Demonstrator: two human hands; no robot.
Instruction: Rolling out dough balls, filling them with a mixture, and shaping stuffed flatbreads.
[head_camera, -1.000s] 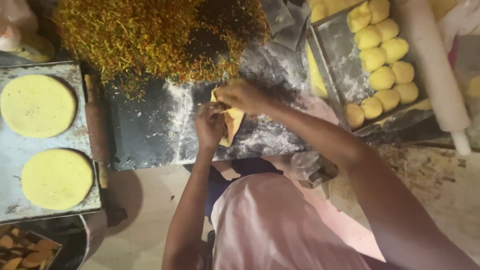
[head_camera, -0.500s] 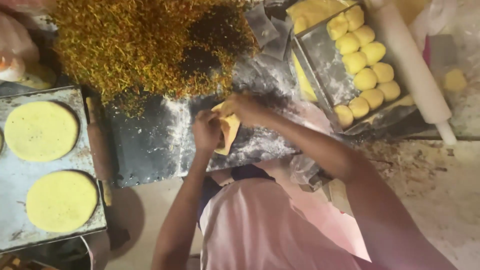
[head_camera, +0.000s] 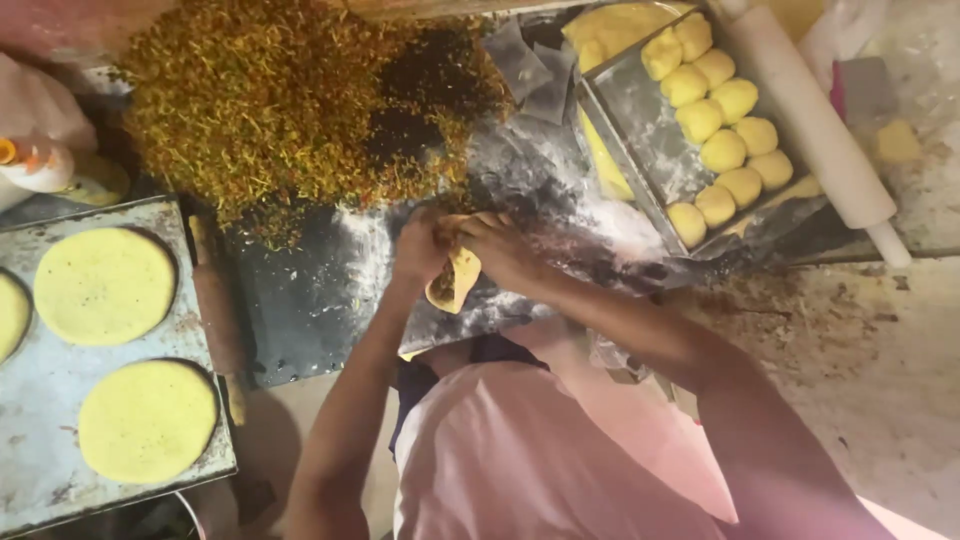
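Food-preparation kitchen; floured worktop (head_camera: 330, 300), dough balls (head_camera: 725, 150) in tray (head_camera: 640, 130), rolling pin (head_camera: 810, 125)

I work at a dark, flour-dusted counter (head_camera: 320, 300). Below it lies a pale, dusty floor (head_camera: 880, 370) strewn with crumbs, all in warm, dim light.

Person is wearing a pale pink top (head_camera: 520, 450); dark blue cloth (head_camera: 480, 352) is showing at the front; forearms bare.

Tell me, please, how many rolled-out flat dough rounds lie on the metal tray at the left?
3: one at the tray's upper middle, one at its lower middle, and one cut off by the left edge; more may lie outside view.
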